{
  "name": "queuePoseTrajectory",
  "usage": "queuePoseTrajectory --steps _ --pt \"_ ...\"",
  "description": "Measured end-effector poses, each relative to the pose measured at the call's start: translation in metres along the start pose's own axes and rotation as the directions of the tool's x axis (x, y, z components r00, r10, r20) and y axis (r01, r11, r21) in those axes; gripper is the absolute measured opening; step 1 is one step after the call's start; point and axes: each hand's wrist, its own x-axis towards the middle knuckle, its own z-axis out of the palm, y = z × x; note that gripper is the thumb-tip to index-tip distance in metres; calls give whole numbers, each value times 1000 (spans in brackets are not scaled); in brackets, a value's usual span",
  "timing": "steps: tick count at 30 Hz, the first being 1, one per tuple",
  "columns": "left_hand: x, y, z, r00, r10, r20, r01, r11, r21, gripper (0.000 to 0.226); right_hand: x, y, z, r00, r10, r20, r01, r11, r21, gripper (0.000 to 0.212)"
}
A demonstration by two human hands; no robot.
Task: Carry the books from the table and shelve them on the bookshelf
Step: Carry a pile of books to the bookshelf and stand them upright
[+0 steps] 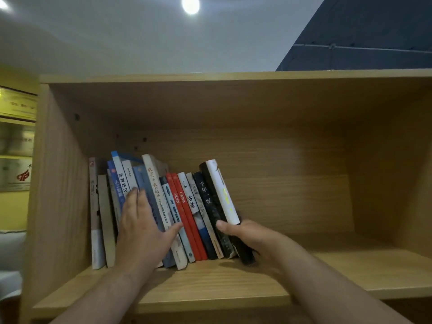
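A row of several books [187, 206] stands at the left of a wooden bookshelf [304, 272] compartment, their tops leaning to the left. My left hand [142, 228] lies flat against the spines of the blue and white books in the left half of the row, fingers spread. My right hand [250, 239] grips the lower end of the rightmost book, a black and white one [222, 192], thumb on its spine. Two red books [187, 218] stand in the middle of the row.
The right half of the shelf board is bare wood, bounded by the side panel [397, 171] on the right. To the left of the shelf a yellow wall holds framed plaques [17, 108]. A ceiling lamp [190, 4] shines above.
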Motion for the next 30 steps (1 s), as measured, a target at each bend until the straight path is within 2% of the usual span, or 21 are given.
queuePoseTrajectory --steps 1,3,6,9,13,17,20,24,26,28,30 --pt "-1 0 0 999 -20 -36 20 1000 6 117 0 3 -7 996 35 82 -37 999 20 50" --pt "-3 -1 1 998 -9 -55 12 998 68 110 2 8 -14 990 75 123 -82 995 54 48" --pt "-1 -2 5 999 42 3 -42 992 118 105 14 14 -9 996 61 58 -60 998 -27 45" --pt "3 -3 5 999 49 9 -50 990 129 102 20 11 3 999 35 14 -33 992 -118 55" --pt "9 -2 6 998 54 21 -56 995 88 98 24 5 7 998 -43 45 42 999 21 46" --pt "15 -6 5 997 66 30 -67 998 19 98 30 1 16 998 -58 36 54 991 119 42" --pt "16 -7 6 998 62 25 -62 998 13 97 34 2 21 996 -83 34 80 993 88 58" --pt "9 -9 1 993 85 87 -87 996 22 99 33 7 19 994 -94 53 93 996 16 71" --pt "3 -15 -7 994 78 74 -70 993 -95 88 36 10 16 989 -144 21 143 988 55 75" --pt "-1 -23 -17 996 47 -78 -63 975 -213 61 35 8 15 988 -153 -10 153 978 140 74" --pt "3 -38 -26 973 -102 -206 34 950 -309 35 30 7 16 987 -159 -23 160 959 233 84"
